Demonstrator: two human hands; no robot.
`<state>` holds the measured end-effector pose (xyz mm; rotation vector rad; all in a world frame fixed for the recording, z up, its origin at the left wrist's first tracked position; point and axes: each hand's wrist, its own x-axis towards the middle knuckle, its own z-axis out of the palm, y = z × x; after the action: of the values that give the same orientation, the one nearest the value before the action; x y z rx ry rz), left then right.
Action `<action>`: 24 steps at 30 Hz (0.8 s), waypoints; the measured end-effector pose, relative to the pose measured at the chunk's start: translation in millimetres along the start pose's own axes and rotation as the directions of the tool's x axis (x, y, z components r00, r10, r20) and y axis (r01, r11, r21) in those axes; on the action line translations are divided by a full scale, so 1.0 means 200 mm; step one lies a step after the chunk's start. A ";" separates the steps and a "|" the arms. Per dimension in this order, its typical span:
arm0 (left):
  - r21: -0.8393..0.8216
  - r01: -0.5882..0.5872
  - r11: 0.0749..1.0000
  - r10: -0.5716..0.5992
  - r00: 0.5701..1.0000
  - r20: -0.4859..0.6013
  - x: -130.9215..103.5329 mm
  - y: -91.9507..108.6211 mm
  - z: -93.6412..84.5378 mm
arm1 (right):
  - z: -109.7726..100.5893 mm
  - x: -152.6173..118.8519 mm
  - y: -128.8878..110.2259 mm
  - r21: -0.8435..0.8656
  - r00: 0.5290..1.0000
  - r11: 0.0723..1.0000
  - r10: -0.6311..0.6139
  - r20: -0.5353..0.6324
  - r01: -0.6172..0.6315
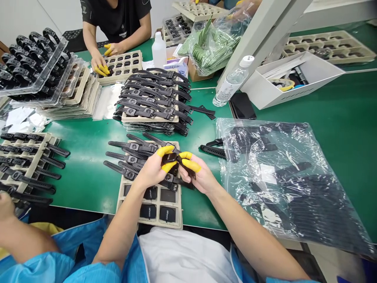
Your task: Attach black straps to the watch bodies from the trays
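Note:
Both hands meet above a beige tray [179, 212], with yellow covers on some fingertips. My left hand [154, 167] pinches a black watch body [169, 158]. Against its right side, my right hand [196, 171] has its fingers closed around a black strap [188, 167], partly hidden by the fingers. Behind and below the hands, several strapped watches [132, 160] lie face down across the tray's upper part. Dark square watch pieces [167, 214] sit in the tray's near compartments.
A clear bag of black straps [294, 177] lies at the right. Watches are stacked on trays [150, 118] beyond my hands, near a water bottle [232, 82], a phone [243, 106] and a white box [282, 84]. Another tray of watches [38, 157] stands left; a person [118, 23] works opposite.

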<state>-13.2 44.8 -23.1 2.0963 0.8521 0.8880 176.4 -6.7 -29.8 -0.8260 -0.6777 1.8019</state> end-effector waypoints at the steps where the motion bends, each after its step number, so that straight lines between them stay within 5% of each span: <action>1: -0.036 -0.010 0.999 0.008 0.999 -0.051 0.00 0.00 0.00 | 0.00 0.00 0.00 -0.021 1.000 1.000 -0.006 0.011 0.007; 4: -0.152 -0.071 0.986 0.043 0.982 -0.185 0.02 0.02 0.02 | 0.01 -0.01 0.00 -0.044 0.997 0.998 0.036 0.074 -0.032; 7: -0.381 -0.013 0.925 -0.118 0.940 -0.319 0.03 0.04 0.04 | 0.01 -0.01 -0.01 -0.025 0.971 0.986 0.168 0.171 -0.166; 10: -0.559 -0.009 0.829 -0.338 0.789 -0.514 0.05 0.05 0.02 | 0.00 0.00 -0.02 -0.073 0.925 0.956 0.294 0.240 -0.284; 13: -0.597 -0.054 0.800 -0.439 0.626 -0.645 0.07 0.05 -0.02 | -0.02 0.00 -0.04 -0.150 0.924 0.945 0.318 0.210 -0.291; 17: -0.593 -0.080 0.801 -0.470 0.527 -0.708 0.09 0.02 -0.07 | -0.06 0.00 -0.08 -0.234 0.948 0.937 0.294 0.120 -0.261; 19: -0.618 -0.025 0.786 -0.501 0.562 -0.659 0.08 0.01 -0.07 | -0.07 0.00 -0.10 -0.235 0.980 0.956 0.194 0.050 -0.177; 22: -0.622 0.197 0.758 -0.512 0.770 -0.380 0.05 0.02 0.00 | -0.06 0.00 -0.10 -0.204 1.000 0.979 0.001 -0.009 -0.003; 24: -0.469 0.255 0.846 -0.390 0.895 -0.216 0.03 0.04 0.07 | -0.04 -0.01 -0.08 -0.207 1.000 0.978 -0.027 0.005 0.027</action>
<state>2.8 40.9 -22.7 1.3976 1.0261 1.1094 191.5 -1.6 -22.0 -0.9482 -0.8849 1.7275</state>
